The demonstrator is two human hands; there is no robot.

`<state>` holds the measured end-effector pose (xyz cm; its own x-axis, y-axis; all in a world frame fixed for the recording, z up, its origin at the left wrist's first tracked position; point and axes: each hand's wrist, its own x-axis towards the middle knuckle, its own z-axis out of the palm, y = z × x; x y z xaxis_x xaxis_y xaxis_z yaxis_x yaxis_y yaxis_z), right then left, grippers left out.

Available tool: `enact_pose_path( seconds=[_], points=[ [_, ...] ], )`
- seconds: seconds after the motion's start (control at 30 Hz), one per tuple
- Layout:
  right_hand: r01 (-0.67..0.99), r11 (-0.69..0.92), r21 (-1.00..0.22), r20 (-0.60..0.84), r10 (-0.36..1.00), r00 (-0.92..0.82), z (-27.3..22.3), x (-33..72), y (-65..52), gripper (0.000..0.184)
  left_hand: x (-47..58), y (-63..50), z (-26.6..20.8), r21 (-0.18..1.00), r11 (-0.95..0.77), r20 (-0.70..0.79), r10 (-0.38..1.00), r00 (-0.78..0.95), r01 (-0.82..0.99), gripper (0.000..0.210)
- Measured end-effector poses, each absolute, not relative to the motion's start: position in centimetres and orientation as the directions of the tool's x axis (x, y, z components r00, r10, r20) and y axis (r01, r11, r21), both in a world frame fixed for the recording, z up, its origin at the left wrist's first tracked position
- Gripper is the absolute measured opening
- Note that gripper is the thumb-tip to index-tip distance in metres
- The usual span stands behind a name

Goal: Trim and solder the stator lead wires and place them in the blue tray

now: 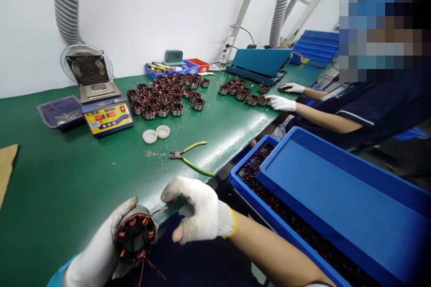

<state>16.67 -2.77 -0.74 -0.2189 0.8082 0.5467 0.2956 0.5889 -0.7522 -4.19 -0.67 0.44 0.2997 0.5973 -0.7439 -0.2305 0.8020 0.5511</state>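
At left, we find the left hand (104, 240) closed around the outside of a wound stator (134, 222), with one gloved digit laid along its upper rim. We note that the stator is held off the surface, near the front edge of the tabletop (67, 166). Its open end faces the camera, so its bore axis runs roughly along our line of sight. From the upper right of the rim, one copper lead (159, 210) projects rightward and slightly upward; further leads hang below. To the right, we find the right hand (202, 208) grasping nothing, its fingers and thumb curved and spread apart. The stator lies to its left and slightly lower, just beside it, and the lead points across the gap at its fingers. We cannot tell whether the lead's tip touches them. Beyond, the cutting pliers (178, 154) lie on the tabletop, jaws leftward, nearer the right hand.
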Motion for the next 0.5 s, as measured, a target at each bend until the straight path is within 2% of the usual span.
enact_pose_path(
  seconds=[0.1,0.17,0.27,0.33,0.37,0.43,0.5],
  points=[
    [0.205,0.624,-0.754,0.564,0.775,-0.285,-0.6,15.5,-2.3,0.023,-3.9,0.0,1.0,0.530,0.829,-0.748,0.556,0.362,-0.177,0.011],
    [0.109,0.572,-0.813,0.532,0.806,-0.258,-0.4,14.8,-1.9,0.024,-3.8,-0.2,1.1,0.531,0.834,-0.741,0.543,0.395,-0.151,0.016],
    [-0.151,0.438,-0.886,0.449,0.892,-0.045,-0.6,14.7,-1.4,0.034,-3.4,-0.4,1.2,0.509,0.840,-0.759,0.541,0.361,-0.188,0.024],
    [-0.228,0.442,-0.868,0.427,0.897,0.116,-0.7,15.1,-1.1,0.033,-2.9,0.0,1.4,0.486,0.807,-0.769,0.577,0.276,-0.335,0.029],
    [-0.170,0.469,-0.867,0.447,0.882,0.149,-0.7,15.3,-1.1,0.028,-2.7,0.3,1.4,0.482,0.758,-0.757,0.613,0.227,-0.440,0.029],
    [0.130,0.554,-0.822,0.567,0.819,0.089,-0.2,15.1,-1.0,0.023,-2.2,1.0,1.5,0.492,0.589,-0.681,0.719,0.138,-0.641,0.027],
    [0.451,0.641,-0.621,0.689,0.721,-0.075,0.6,14.0,-0.8,0.038,-1.9,1.5,1.2,0.496,0.438,-0.583,0.808,0.087,-0.750,0.026]
  ],
)
